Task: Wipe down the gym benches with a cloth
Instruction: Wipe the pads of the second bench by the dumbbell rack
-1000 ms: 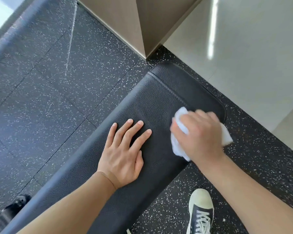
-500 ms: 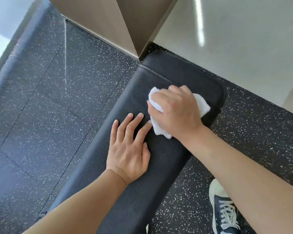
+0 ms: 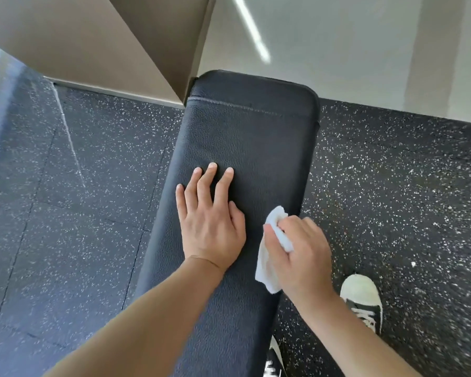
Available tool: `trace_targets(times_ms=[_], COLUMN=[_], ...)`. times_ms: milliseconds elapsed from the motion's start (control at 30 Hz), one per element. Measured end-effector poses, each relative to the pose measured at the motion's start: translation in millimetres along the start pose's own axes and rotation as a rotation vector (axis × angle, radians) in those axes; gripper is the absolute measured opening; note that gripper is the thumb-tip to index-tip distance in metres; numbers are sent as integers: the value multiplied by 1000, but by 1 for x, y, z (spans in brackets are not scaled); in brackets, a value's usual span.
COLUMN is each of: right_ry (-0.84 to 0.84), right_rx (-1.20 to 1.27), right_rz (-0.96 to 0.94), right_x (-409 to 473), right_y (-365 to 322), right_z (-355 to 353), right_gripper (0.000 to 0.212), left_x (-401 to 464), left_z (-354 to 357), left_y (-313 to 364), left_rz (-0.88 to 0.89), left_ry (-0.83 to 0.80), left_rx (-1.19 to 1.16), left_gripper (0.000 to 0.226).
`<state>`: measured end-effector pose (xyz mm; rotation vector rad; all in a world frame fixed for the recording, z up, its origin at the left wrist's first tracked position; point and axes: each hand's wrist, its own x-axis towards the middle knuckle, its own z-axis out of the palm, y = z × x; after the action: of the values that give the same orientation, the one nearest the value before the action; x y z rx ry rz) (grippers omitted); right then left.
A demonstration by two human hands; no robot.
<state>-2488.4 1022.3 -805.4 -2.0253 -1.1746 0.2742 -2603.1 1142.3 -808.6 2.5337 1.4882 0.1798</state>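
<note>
Nearest, the right hand (image 3: 297,251) grips the cloth (image 3: 267,265), fingers and thumb curled round a bunched white wad of it, at the right edge of the bench (image 3: 256,142). The cloth looks thin, light and limp; it folds wherever it is squeezed, so a loose handful like this one probably serves best, with a flat face kept against the pad. A free tail hangs below the palm and could drag or slip out.

Just left of it, the left hand (image 3: 210,221) rests flat on the pad, fingers straight and a little spread, holding nothing.

The bench top is black, pebbled and padded, likely vinyl: firm enough to press on, smooth enough for the cloth to glide. A stitched seam crosses near its far end, where grime may lodge.

A shoe (image 3: 362,303) stands on the floor (image 3: 93,186), dark speckled rubber tiles. Beyond, the far end of the bench meets a tan pillar (image 3: 98,50) and a pale glossy wall (image 3: 365,50).
</note>
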Motion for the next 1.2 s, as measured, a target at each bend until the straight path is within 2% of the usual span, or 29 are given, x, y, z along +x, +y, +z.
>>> trace_targets(times_ms=[67,100,200,267,400,567,733,833,933,1033,1100,1200], right_ry=[-16,7,186,267,308,229,91,69,186,272,296,250], right_rx=[-27,-28,86,107,129,187,257,223,326,357,379,407], right_rz=[44,130,435,540,528,597,480,482,647,646,661,703], right_x=[22,40,112,155,160,53,-30,0,68,126,135,102], right_y=[6,11,30,40,43,21,-1,13,43,67,70,56], right_z=[-2,-1,6,10,15,18,7,3,9,14,17,19], right_gripper=[37,36,19,17,25,33,37,35,38,42,40,35], left_x=[-1,-1,-2,-2,-1,-1,-1,-1,-1,-2,-1,-1], left_z=[0,0,1,1,0,1,3,5,6,6,7,7], left_y=[1,0,0,1,3,3,1,1,0,0,-1,0], left_rz=[-4,-5,-6,-3,-11,-15,-14,-4,-4,3,8,7], left_ry=[1,3,17,25,20,33,41,46,45,49,53,53], left_rx=[-1,-3,-2,3,0,-6,10,26,43,48,51,53], left_gripper=[60,60,59,59,59,60,61,62,62,62,62,62])
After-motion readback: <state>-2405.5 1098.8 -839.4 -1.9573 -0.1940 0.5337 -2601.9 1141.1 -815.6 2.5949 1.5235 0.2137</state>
